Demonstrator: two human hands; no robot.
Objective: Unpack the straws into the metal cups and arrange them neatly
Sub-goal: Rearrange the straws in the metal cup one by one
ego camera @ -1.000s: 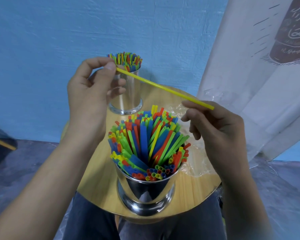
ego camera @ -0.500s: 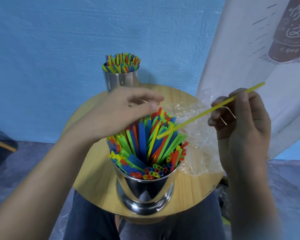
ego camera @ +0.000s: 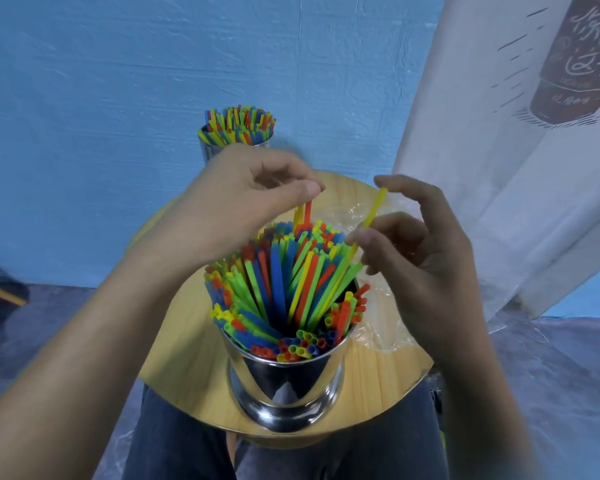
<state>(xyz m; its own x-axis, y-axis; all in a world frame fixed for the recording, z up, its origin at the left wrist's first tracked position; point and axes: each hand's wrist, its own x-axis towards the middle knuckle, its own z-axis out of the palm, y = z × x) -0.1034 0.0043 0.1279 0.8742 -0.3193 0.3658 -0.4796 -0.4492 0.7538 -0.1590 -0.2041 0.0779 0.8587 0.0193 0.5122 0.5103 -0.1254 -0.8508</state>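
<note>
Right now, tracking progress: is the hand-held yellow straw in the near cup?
Partly in: the yellow straw dips among those in the near cup, right hand pinching it.

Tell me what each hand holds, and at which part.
The right hand pinches a yellow straw at its upper half; the left hand pinches the top ends of two raised straws.

White hanging cloth (ego camera: 492, 174), upper right corner: printed brown cup drawing (ego camera: 575, 64) bearing white handwritten Chinese characters, too stylised to read reliably.
</note>
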